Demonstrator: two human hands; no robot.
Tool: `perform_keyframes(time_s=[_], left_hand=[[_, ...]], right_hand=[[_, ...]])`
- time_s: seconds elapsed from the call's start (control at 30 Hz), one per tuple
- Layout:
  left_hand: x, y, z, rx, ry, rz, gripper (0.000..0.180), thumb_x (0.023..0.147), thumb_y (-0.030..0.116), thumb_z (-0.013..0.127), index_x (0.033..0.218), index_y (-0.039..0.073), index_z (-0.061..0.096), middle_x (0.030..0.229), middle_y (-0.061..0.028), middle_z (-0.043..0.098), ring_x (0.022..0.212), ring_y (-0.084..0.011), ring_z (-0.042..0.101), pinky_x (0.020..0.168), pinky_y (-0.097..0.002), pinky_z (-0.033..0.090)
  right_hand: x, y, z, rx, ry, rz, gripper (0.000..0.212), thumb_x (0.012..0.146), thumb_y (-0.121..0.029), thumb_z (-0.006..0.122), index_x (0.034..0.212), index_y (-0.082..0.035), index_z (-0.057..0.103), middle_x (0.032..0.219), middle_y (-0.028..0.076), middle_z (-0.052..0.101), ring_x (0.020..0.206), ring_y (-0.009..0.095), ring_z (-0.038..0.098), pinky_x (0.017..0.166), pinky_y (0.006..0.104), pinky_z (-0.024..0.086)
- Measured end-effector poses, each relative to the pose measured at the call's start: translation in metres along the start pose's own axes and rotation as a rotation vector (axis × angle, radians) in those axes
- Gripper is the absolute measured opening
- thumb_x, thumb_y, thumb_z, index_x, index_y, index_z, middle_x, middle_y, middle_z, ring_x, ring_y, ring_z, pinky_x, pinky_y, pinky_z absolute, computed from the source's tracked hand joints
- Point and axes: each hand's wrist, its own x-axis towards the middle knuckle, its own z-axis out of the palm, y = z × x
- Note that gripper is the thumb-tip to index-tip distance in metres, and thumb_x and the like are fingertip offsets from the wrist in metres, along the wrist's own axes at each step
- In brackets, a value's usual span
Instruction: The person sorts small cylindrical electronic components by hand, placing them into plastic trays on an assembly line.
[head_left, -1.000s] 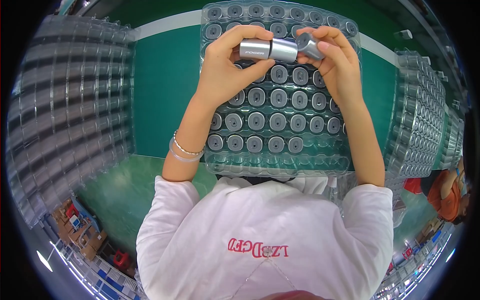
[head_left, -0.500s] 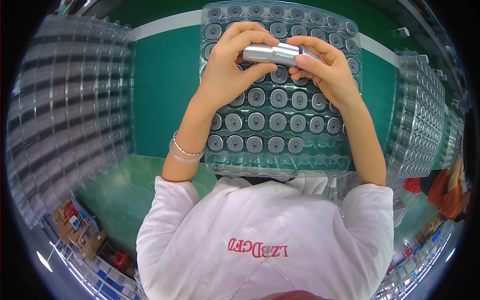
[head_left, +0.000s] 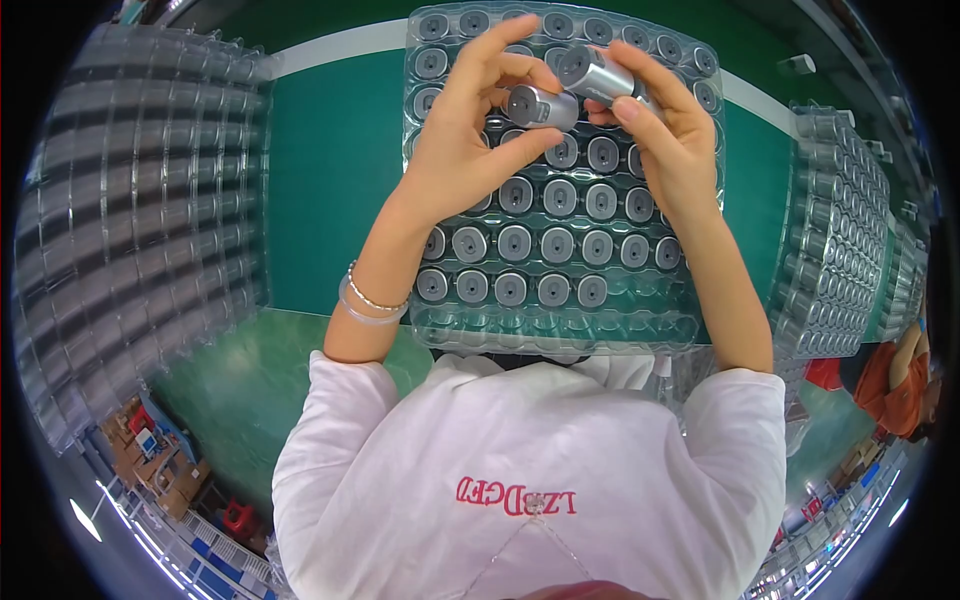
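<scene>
My left hand (head_left: 468, 135) grips a short silver cylinder (head_left: 556, 110) between thumb and fingers, its index finger raised. The cylinder's dark grey end with a small slot faces left. In my right hand (head_left: 670, 130) is a second silver cylinder (head_left: 606, 82), tilted, its dark end up and to the left; the fingers hide part of its lower end. The two cylinders are apart. Below both hands lies a clear plastic tray (head_left: 560, 328), holding rows of upright cylinders (head_left: 558, 245) with similar dark slotted ends. Several of its near pockets hold nothing.
The tray rests on a green table (head_left: 330, 190). Tall stacks of clear trays (head_left: 140, 200) stand at the left. On the right are stacked trays filled with cylinders (head_left: 835, 230). A person in orange (head_left: 890, 385) is at the far right, with cartons (head_left: 165, 470) at the lower left.
The two silver pieces, joined end to end before, are now apart, one in each hand. My right hand has tilted its piece up; my left index finger has lifted.
</scene>
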Motion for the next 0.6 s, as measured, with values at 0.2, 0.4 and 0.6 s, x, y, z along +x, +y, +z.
perform_keyframes(time_s=[0.2,0.4,0.6], left_hand=[[0.002,0.003,0.001,-0.087,0.152,-0.013,0.085,0.067,-0.014,0.068,0.138,0.005,0.025,0.111,-0.0134,0.054,0.108,-0.0203,0.053,0.092,-0.033,0.046],[0.002,0.012,0.003,-0.295,0.144,-0.119,0.052,0.075,-0.01,0.063,0.124,0.002,0.049,0.113,-0.0084,0.055,0.104,-0.0169,0.054,0.085,-0.0285,0.049],[0.004,0.014,0.003,-0.292,0.177,-0.185,0.043,0.077,-0.009,0.063,0.118,-0.003,0.054,0.112,-0.009,0.055,0.102,-0.017,0.055,0.085,-0.0285,0.051]], right_hand=[[-0.003,0.009,0.008,-0.087,-0.036,-0.198,0.037,0.079,0.005,0.063,0.113,-0.001,0.051,0.12,0.013,0.055,0.108,0.018,0.053,0.091,0.0296,0.046],[0.0,0.02,0.013,-0.203,0.014,-0.305,0.036,0.078,0.006,0.062,0.109,-0.005,0.046,0.124,0.013,0.051,0.11,0.018,0.052,0.092,0.0299,0.045],[0.0,0.021,0.018,-0.314,0.023,-0.322,0.018,0.083,0.002,0.06,0.098,-0.004,0.052,0.128,0.015,0.048,0.111,0.019,0.051,0.087,0.0288,0.047]])
